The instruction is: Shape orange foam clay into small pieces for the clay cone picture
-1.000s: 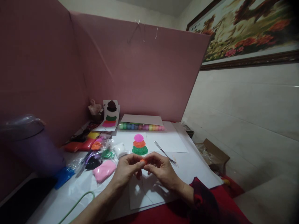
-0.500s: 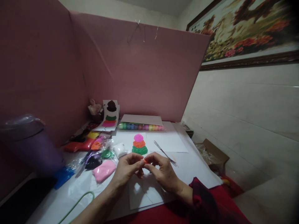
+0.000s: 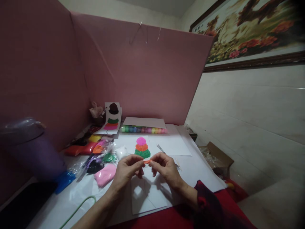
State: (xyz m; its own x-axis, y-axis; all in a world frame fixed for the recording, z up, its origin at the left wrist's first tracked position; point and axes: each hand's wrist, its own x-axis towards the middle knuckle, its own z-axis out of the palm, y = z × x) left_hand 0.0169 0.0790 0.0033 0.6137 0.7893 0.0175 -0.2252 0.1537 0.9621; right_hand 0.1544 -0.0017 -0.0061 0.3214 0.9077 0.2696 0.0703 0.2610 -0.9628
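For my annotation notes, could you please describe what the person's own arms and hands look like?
Both hands are bare: the left hand follows a forearm with no sleeve in view, while the right hand emerges from a dark red sleeve with darker patches reaching the wrist. No ring, watch or glove shows.

We take this for a room in a home, set up as a craft corner. A large dark-framed picture with red flowers (image 3: pixel 250 31) hangs on a pale tiled wall (image 3: pixel 250 105), and an open brown cardboard box (image 3: pixel 218 157) sits on the floor beside the white paper-covered table (image 3: pixel 200 175). Tall pink foam boards (image 3: pixel 147 73) screen the table. On it we see small clear bags of coloured modelling clay (image 3: pixel 95 148), a clear tube of pastel balls (image 3: pixel 144 129) and a white card with stacked pink, orange and green clay mounds (image 3: pixel 142 148). The left hand (image 3: pixel 126 171) and right hand (image 3: pixel 166 170) pinch a small orange scrap of clay (image 3: pixel 147 162).
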